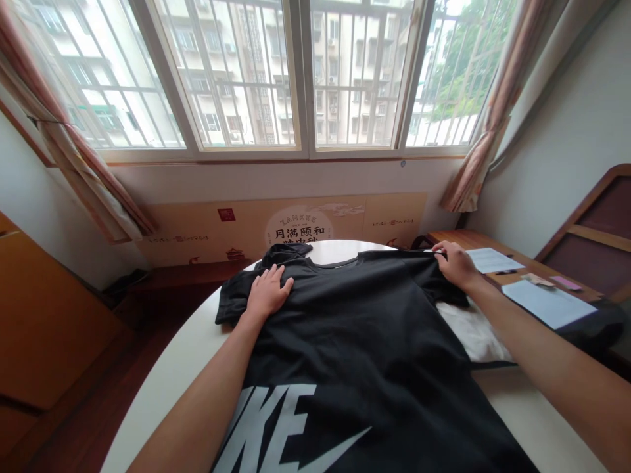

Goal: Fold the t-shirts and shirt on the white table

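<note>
A black T-shirt (355, 328) with large pale lettering and a swoosh lies spread on a white round table (162, 387), its collar toward the window. My left hand (269, 290) rests on the shirt near the left shoulder, fingers spread flat on the cloth. At the opposite shoulder, my right hand (454, 265) pinches the fabric along the upper edge of the sleeve, which hangs a little below my fingers. Under the right sleeve a white folded cloth (470, 332) shows in part. Dark bunched cloth (286, 253) sits beyond the left shoulder.
To the right stands a wooden desk (444, 240) bearing papers (547, 303) and a small pink item (566, 283). A wooden chair (586, 230) is beside it. Beneath the barred window, a printed cardboard panel (345, 223) leans at the wall. An orange-brown cabinet (44, 328) is at left.
</note>
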### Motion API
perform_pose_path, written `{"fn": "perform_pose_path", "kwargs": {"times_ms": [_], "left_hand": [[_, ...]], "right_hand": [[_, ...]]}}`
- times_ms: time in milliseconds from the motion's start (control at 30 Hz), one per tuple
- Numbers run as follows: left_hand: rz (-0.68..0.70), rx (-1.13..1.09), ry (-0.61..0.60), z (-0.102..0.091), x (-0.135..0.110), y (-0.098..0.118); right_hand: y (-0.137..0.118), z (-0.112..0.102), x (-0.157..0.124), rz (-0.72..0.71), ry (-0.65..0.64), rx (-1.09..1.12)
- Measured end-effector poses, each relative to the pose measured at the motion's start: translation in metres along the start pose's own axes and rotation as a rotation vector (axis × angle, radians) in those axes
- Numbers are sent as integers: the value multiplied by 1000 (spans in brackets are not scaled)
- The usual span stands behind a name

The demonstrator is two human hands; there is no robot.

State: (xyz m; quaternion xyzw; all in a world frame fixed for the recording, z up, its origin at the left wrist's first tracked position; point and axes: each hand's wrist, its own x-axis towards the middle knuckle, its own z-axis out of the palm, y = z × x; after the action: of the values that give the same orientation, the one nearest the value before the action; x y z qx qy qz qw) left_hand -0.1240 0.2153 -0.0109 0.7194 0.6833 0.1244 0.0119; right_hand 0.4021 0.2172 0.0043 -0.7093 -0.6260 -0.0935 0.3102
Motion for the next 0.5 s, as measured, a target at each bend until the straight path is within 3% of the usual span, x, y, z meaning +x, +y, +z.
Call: {"fn": "perform_pose_path", "kwargs": {"times_ms": [100, 200, 267, 367, 433, 500], "left_hand": [[1, 9, 13, 1, 0, -1], [2, 2, 16, 2, 1, -1], [0, -11, 12, 2, 1, -1], [18, -39, 25, 3, 1, -1], [59, -72, 78, 2, 1, -1], [122, -123, 177, 1, -1, -1]], "right_hand": [[-21, -8, -6, -77, 140, -5], [-59, -33, -34, -297, 167, 78], [-92, -58, -73, -478, 52, 156], [-138, -95, -153, -709, -204, 233], [-159, -108, -208, -885, -402, 208], [-168, -107, -254, -1116, -421, 270]]}}
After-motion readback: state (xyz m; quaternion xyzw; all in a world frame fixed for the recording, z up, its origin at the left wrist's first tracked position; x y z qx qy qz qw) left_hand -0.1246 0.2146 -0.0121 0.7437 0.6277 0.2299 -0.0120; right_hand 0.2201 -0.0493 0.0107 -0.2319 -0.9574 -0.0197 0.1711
